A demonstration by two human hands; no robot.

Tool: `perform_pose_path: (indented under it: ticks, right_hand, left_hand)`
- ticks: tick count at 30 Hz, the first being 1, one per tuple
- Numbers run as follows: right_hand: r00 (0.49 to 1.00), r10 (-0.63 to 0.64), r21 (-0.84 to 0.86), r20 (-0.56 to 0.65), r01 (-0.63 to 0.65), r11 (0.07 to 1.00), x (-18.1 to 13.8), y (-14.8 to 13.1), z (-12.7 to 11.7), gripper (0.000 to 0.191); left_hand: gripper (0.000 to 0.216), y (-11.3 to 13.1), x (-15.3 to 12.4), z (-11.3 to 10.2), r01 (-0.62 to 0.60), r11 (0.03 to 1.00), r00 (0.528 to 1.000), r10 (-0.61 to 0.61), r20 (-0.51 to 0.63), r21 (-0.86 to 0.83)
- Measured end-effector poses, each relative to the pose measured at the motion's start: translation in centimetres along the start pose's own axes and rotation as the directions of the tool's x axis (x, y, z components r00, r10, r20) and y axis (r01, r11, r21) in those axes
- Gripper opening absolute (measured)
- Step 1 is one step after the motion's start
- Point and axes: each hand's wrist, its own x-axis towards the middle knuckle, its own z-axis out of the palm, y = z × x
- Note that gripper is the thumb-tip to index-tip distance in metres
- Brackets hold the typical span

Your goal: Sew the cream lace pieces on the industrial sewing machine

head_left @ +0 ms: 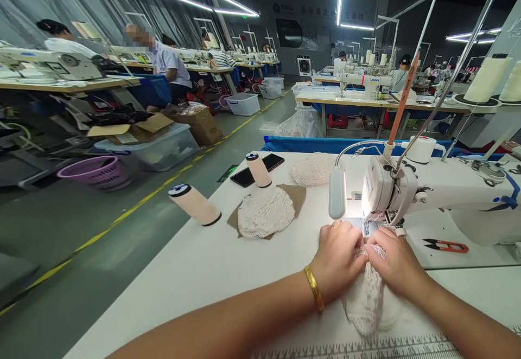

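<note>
A piece of cream lace fabric (pixel 366 299) hangs toward me over the table edge side of the sewing machine (pixel 382 185). My left hand (pixel 338 253) pinches its upper part from the left, fingers curled. From the other side my right hand (pixel 396 256) grips the same lace, thumb close to the left thumb. Both hands are just in front of the lit needle area, and the fingers hide the lace's top edge. Farther left, a stack of lace pieces (pixel 266 212) rests on brown card. Another lace pile (pixel 312 169) lies behind the lamp (pixel 337 192).
Two thread cones (pixel 195 205) (pixel 259 170) stand left, beside a dark phone (pixel 257 170). Red-handled thread snips (pixel 446 245) lie right of the needle. A ruler strip (pixel 366 346) runs along the front. Beyond are other people at machines, a purple basket (pixel 95 173) and plastic bins.
</note>
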Motion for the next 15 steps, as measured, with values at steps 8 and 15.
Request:
perform_pose_path:
  ticks: [8,15]
  right_hand:
    - [0.993,-0.079,-0.154,-0.083,0.065,0.986,-0.6,0.9,0.2,0.010]
    - [0.961,-0.277,-0.162,0.007,0.274,0.948,-1.2,0.4,-1.3,0.020]
  left_hand:
    - [0.030,-0.6,-0.3,0.7,-0.363,0.921,0.909,0.383,-0.165,0.140]
    - [0.025,-1.1,-0.2,0.6,-0.409,0.898,0.888,0.432,-0.159,0.162]
